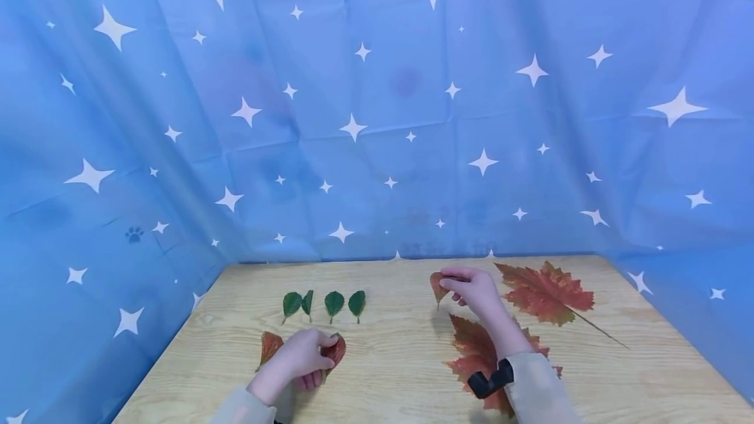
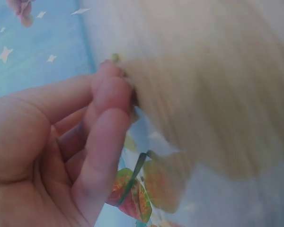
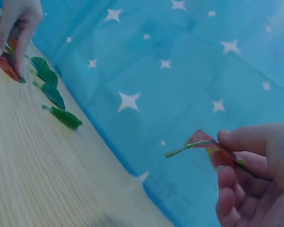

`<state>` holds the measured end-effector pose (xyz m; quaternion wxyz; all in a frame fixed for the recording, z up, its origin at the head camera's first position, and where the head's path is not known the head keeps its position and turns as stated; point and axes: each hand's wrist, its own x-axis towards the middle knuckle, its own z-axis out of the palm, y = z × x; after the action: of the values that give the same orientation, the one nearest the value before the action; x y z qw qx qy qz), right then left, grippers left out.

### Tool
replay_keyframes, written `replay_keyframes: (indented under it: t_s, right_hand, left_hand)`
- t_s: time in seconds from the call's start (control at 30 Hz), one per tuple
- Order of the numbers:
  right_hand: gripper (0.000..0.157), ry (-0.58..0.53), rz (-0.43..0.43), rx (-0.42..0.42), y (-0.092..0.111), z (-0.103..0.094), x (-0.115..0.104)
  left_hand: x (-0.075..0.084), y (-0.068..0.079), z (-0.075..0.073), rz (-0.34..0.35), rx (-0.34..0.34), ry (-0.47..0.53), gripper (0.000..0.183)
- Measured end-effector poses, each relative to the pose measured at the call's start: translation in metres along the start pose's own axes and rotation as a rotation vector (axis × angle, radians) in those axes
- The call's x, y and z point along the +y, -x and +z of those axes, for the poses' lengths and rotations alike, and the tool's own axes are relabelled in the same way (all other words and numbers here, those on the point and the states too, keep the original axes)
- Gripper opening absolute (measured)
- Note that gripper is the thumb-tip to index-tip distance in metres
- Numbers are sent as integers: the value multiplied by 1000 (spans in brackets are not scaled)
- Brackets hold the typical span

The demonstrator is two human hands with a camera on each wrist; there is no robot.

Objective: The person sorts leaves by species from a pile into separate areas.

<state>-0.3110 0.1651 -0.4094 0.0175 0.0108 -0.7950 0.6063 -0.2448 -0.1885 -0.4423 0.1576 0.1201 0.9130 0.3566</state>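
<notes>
My left hand (image 1: 302, 353) pinches a small red leaf (image 1: 336, 351) just over the table, left of centre. In the left wrist view that hand's fingertips meet and hide most of the leaf. Partly behind the left hand, another small red leaf (image 1: 271, 347) lies on the table. My right hand (image 1: 476, 290) holds a small red-orange leaf (image 1: 437, 288) between thumb and fingers, raised above the table. Its green stem sticks out past the fingertips in the right wrist view, where the leaf (image 3: 199, 138) looks folded.
Several small green leaves (image 1: 334, 303) lie in a row toward the back left. One large red maple leaf (image 1: 548, 293) with a long stem lies at the back right; another (image 1: 471, 345) is partly under the right forearm. A blue star-printed curtain (image 1: 377, 84) surrounds the wooden table (image 1: 400, 385).
</notes>
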Motion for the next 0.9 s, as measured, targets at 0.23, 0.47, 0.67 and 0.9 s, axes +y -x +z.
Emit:
replay_keyframes:
  t_s: [0.23, 0.47, 0.67, 0.9]
  right_hand:
    - [29, 18, -29, -26, 6, 16, -8]
    - [28, 13, -61, -65, 11, 28, -12]
    - [27, 12, -56, -96, 13, 35, -12]
    - [27, 25, -83, -118, 16, 47, -10]
  left_hand:
    - [-8, 2, -1, -4, -12, 116, 51]
    - [-3, 3, -1, -12, 13, 127, 52]
    - [0, 4, 0, -32, 23, 117, 51]
    - [-4, 2, -2, -37, 19, 114, 50]
